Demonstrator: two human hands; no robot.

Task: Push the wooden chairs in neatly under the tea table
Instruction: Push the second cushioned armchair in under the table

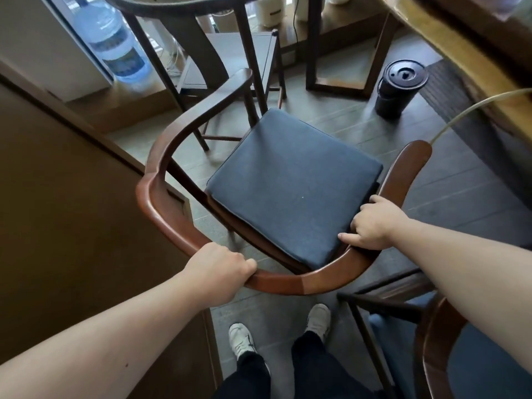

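Gripping the curved back rail of the near wooden chair (293, 180), left hand (221, 269) fisted around it, right hand (374, 223) clamped further right. Standing left of the tea table (449, 53). Showing three chairs, two hands.

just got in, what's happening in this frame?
A person stands behind a wooden armchair with a blue cushion, both hands closed on its curved back rail: left hand on one side, right hand on the other. The tea table edge is ahead on the right, and the chair is not yet under it. A dark bin stands nearby.
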